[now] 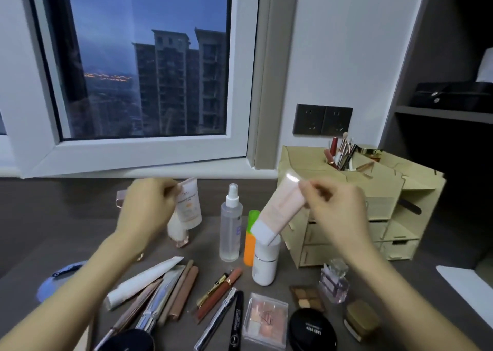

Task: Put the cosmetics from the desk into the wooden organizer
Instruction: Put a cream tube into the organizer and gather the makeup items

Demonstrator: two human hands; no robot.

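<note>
Head view looks down over our two hands above the dark desk (pixel 53 217). Our right hand (pixel 336 212) pinches the crimped end of a pink tube (pixel 277 212) between thumb and fingertips. The tube hangs tilted, white cap down and to the left, just in front of the wooden organizer (pixel 386 188) and over a white bottle (pixel 264 265). Our left hand (pixel 144 212) holds a cream tube (pixel 188 204) with printed lettering by its upper end, raised above a pale bottle (pixel 177 230) with a pink base; blur hides exactly how the fingers lie.

Between the two tubes stand a clear spray bottle (pixel 231 225) and an orange tube (pixel 250 238) with a green cap. The organizer stands at the desk's right, by the wall — brushes and lipsticks (pixel 341 153) stand in a top compartment.

Nearer to us lie a white tube (pixel 144 281), pencils (pixel 184 289), a lip gloss (pixel 221 292), a mascara (pixel 236 321), a pink palette (pixel 268 318), a brown palette (pixel 306 297), a black compact (pixel 312 329), a gold jar (pixel 361 321) and a perfume bottle (pixel 334 286).
</note>
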